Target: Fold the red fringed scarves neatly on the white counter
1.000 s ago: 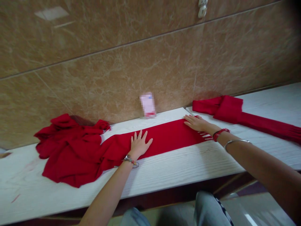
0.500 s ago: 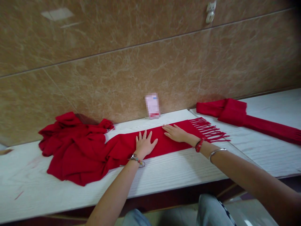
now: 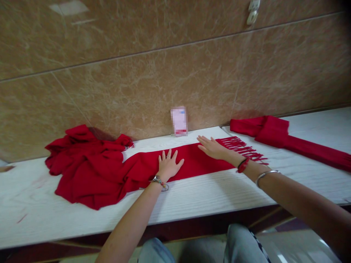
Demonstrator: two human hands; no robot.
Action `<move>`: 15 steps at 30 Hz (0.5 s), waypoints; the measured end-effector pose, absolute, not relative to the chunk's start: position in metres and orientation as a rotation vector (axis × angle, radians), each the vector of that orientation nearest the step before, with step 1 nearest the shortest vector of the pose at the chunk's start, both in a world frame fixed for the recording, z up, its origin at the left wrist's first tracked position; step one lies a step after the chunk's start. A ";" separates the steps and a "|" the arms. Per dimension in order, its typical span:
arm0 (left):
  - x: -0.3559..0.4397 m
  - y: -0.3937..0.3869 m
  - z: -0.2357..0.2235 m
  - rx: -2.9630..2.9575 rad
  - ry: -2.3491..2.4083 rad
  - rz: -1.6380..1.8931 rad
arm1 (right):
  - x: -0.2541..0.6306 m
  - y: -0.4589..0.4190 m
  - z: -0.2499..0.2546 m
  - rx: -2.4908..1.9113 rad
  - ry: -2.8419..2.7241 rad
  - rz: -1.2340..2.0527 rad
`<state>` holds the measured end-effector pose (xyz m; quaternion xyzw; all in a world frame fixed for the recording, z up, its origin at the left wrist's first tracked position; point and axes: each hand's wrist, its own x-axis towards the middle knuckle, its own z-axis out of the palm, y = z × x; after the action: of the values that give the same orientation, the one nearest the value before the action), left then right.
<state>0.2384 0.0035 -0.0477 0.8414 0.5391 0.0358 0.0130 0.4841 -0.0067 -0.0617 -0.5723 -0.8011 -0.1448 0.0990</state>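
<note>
A red fringed scarf [image 3: 189, 160] lies across the white table, its right part flat and its left part heaped in loose folds. My left hand [image 3: 168, 166] rests on the flat stretch with fingers spread, a ring on one finger and a beaded bracelet at the wrist. Over the scarf's right end, close to the fringe, is my right hand [image 3: 212, 147], palm down with fingers stretched out. Whether it touches the cloth I cannot tell. Neither hand grips anything.
A second red scarf [image 3: 271, 131], partly folded, lies at the right along the wall. A pink-white blurred card or packet [image 3: 179, 121] leans against the brown tiled wall [image 3: 137, 91]. The white table's [image 3: 208, 197] front edge runs just above my knees.
My right hand has moved to the right along the scarf, nearer the fringe, and seems slightly raised. My left hand stays in place on the cloth. The view has shifted a little.
</note>
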 end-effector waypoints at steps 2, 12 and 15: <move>0.239 0.004 -0.049 2.624 1.673 0.118 | 0.455 -0.012 -0.060 -1.572 -2.433 -0.376; 0.232 -0.011 -0.022 2.995 1.003 0.250 | 0.440 -0.017 -0.064 -1.603 -2.297 0.002; 0.231 -0.024 -0.007 3.060 0.645 0.078 | 0.452 -0.021 -0.054 -1.431 -2.258 0.083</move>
<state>0.2305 -0.0241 -0.0067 0.9782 0.2062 0.0250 0.0068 0.4515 -0.0210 -0.0539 -0.5206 -0.8213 0.0302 0.2314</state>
